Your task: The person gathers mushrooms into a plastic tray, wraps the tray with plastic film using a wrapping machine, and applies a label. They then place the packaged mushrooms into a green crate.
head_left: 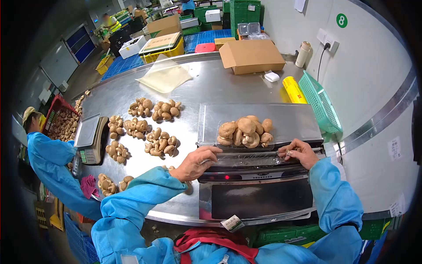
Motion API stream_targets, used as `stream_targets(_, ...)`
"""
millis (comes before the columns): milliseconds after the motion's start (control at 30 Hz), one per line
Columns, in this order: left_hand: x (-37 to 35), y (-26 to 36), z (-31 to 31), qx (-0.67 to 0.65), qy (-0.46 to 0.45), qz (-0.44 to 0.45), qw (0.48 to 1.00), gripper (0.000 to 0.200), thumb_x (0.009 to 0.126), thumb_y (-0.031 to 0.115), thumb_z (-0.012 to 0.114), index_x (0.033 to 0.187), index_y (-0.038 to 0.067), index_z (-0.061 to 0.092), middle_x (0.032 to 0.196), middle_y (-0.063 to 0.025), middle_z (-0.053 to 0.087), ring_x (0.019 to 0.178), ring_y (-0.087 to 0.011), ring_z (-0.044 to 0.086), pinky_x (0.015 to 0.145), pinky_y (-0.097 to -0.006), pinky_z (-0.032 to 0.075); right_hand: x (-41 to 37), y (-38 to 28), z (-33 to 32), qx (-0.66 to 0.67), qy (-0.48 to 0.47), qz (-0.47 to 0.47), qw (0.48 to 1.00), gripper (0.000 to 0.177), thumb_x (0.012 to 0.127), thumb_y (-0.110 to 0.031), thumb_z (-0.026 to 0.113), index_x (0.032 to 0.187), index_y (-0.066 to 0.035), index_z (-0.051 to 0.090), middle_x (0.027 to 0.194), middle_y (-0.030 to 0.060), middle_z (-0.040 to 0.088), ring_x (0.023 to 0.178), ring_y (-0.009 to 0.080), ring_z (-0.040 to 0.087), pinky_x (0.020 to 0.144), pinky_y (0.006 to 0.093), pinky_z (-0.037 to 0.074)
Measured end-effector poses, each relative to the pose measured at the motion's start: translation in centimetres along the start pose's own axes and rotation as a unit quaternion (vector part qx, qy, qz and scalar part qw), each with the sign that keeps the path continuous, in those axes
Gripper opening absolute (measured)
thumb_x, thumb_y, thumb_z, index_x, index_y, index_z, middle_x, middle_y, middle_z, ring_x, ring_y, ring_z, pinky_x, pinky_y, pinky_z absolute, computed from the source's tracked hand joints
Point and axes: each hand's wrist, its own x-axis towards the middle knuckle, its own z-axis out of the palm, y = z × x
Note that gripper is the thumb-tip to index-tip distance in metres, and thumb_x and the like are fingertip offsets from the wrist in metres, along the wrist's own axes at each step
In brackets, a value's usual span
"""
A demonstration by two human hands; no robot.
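Note:
My left hand point(195, 163) is closed at the left end of the wrapping machine's front slot, its fingers curled at the edge of the clear plastic film point(252, 159). At the right end, my right hand point(300, 153) pinches the film between thumb and fingers. The film stretches between both hands, low over the wrapping machine point(257, 177), whose red light is lit. Just beyond it, a clear tray of shiitake mushrooms point(246, 131) rests on the machine's metal top point(285, 115). Neither hand touches the mushrooms.
Several piles of mushrooms point(163, 143) and a weighing scale point(91, 140) occupy the steel table point(202, 83)'s left side. A co-worker point(52, 163) stands beyond. An open cardboard box point(255, 56), yellow roll point(293, 90), green basket point(321, 101) and bottle point(303, 54) stand at the back right.

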Motion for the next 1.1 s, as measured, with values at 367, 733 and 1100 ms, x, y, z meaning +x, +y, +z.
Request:
stream_targets(367, -5.4, 8.3, -5.5, -0.169, 0.044, -0.117, 0.978, 0.004, 0.089, 0.001, 0.050, 0.090, 0.004, 0.048, 0.114, -0.0190, 0.060, 0.082, -0.0221, 0.058, 0.077, -0.0321, 0.047, -8.4, -7.0, 2.1, 0.151, 0.068, 0.022, 0.986, 0.007, 0.083, 0.001, 0.051, 0.085, 0.003, 0.045, 0.086, 0.0290, 0.063, 0.080, 0.0367, 0.066, 0.070, 0.0428, 0.058)
stream_targets(733, 9.9, 2.0, -8.5, -0.266, 0.250, 0.046, 0.930, 0.007, 0.096, 0.006, 0.040, 0.099, 0.003, 0.046, 0.112, -0.0193, 0.060, 0.104, -0.0265, 0.059, 0.092, -0.0353, 0.047, 6.7, -11.6, 2.4, -0.238, 0.196, -0.379, 0.872, 0.032, 0.083, 0.010, 0.044, 0.110, -0.003, 0.054, 0.109, 0.0168, 0.061, 0.105, 0.0253, 0.058, 0.094, 0.0337, 0.044)
stream_targets(1100, 12.4, -5.2, -6.3, -0.062, 0.221, 0.106, 0.967, 0.025, 0.089, -0.005, 0.045, 0.113, 0.003, 0.045, 0.120, -0.0177, 0.056, 0.110, -0.0269, 0.057, 0.094, -0.0335, 0.045, 11.2, -8.7, -1.8, -0.632, 0.080, -0.380, 0.670, 0.059, 0.071, 0.013, 0.052, 0.125, -0.012, 0.051, 0.136, 0.0175, 0.042, 0.126, 0.0319, 0.042, 0.105, 0.0391, 0.034)
